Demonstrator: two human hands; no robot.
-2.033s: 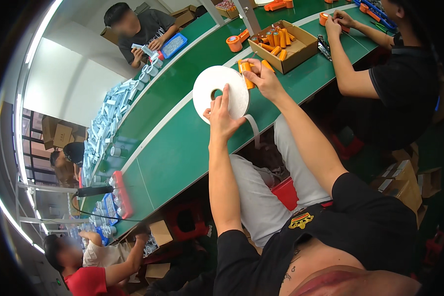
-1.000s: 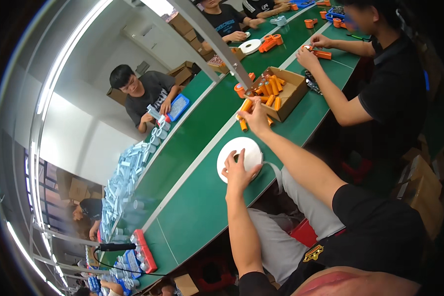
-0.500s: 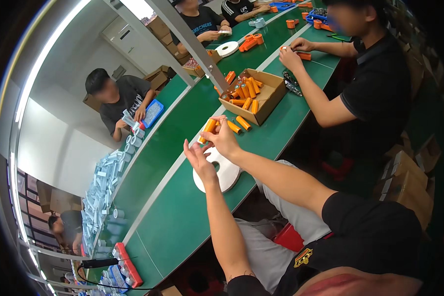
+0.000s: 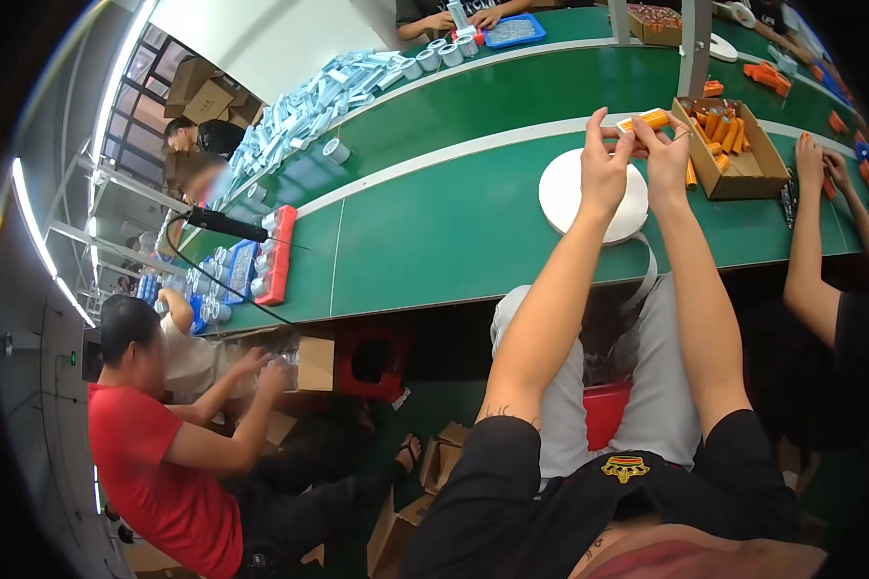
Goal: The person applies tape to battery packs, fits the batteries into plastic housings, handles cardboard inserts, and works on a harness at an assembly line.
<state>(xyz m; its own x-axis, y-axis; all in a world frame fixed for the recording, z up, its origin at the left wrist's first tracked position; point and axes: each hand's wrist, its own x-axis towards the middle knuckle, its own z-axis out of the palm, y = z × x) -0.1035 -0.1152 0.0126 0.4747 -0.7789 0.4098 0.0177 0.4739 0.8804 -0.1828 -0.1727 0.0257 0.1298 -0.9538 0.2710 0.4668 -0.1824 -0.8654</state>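
My left hand [image 4: 603, 172] and my right hand [image 4: 664, 150] are raised together over the green table [image 4: 454, 222]. Both pinch a small orange cylinder [image 4: 644, 121] between the fingertips. Just below them a large white roll of tape or labels [image 4: 565, 198] lies flat on the table, with a white strip [image 4: 647, 280] trailing off the table edge toward my lap. An open cardboard box [image 4: 743, 179] of more orange cylinders stands right of my hands.
A co-worker's arm [image 4: 806, 241] reaches onto the table at the right. A person in red [image 4: 154, 454] sits low at the left by cardboard boxes. Red and blue trays [image 4: 270, 256] of small cylinders and a heap of pale blue packets [image 4: 309, 101] lie along the far table.
The view has swung left and down. My hands, earlier at the white roll and reaching toward the box, now hold one orange cylinder together above the roll.
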